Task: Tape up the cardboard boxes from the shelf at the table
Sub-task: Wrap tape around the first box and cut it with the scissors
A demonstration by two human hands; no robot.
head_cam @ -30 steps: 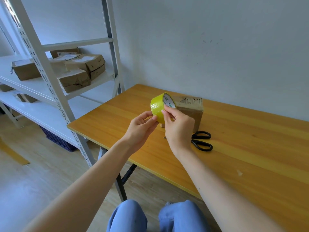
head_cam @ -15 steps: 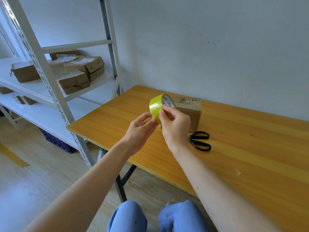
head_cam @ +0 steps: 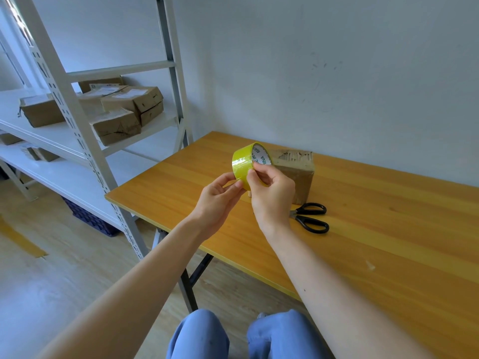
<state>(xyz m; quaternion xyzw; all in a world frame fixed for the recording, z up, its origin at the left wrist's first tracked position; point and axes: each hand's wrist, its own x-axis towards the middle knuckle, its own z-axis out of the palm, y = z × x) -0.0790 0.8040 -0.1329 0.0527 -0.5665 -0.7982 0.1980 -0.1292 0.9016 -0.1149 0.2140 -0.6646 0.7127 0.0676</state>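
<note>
A yellow tape roll (head_cam: 242,164) is held above the wooden table (head_cam: 388,229), just in front of a cardboard box (head_cam: 300,174) standing on it. The right hand (head_cam: 272,195) curls round the roll with its thumb on the outer face. The left hand (head_cam: 215,200) pinches the roll's lower edge. Black scissors (head_cam: 311,217) lie beside the box. A pale wall (head_cam: 337,73) backs the table. At left, a white metal shelf (head_cam: 77,141) carries several shelf boxes (head_cam: 116,126).

Inside the tape roll (head_cam: 241,165), green letters read "INA".
</note>
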